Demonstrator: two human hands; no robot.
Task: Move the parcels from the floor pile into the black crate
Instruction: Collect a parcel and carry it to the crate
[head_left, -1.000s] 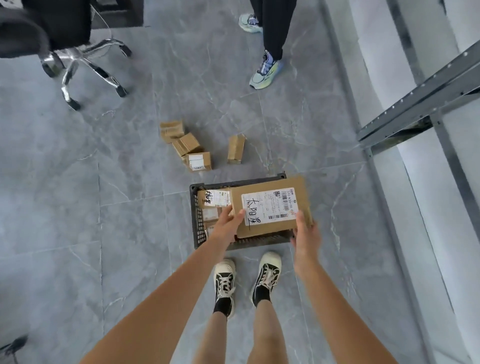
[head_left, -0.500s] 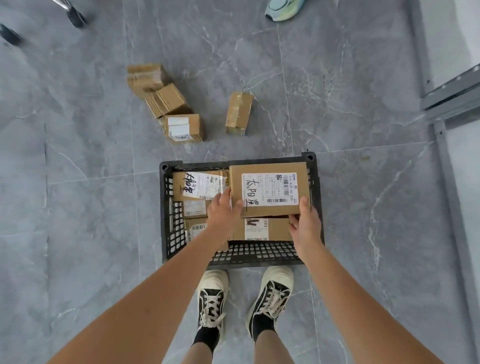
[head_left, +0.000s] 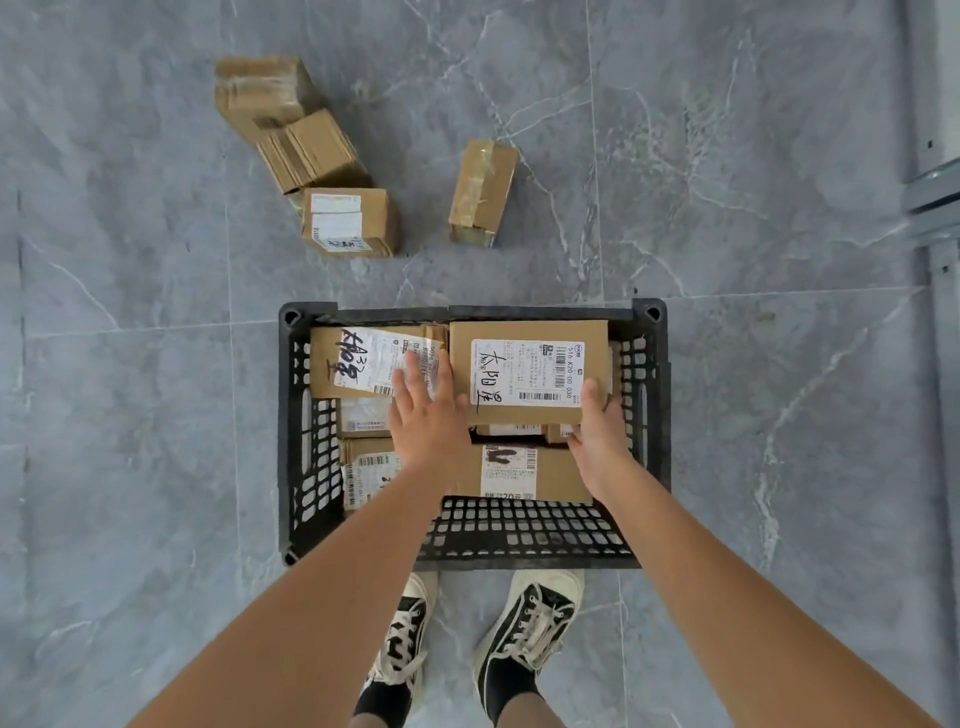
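You have four parcels on the floor, one black crate, two hands and two sneakers in view.

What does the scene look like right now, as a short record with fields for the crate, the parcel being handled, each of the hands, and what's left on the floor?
crate: black crate on the grey floor, several parcels inside
parcel in hand: large labelled parcel at the crate's far right, on top of others
left hand: left hand, fingers straight, against the parcel's left edge
right hand: right hand grips the parcel's near right corner
floor pile: four parcels beyond the crate; three clustered, one apart
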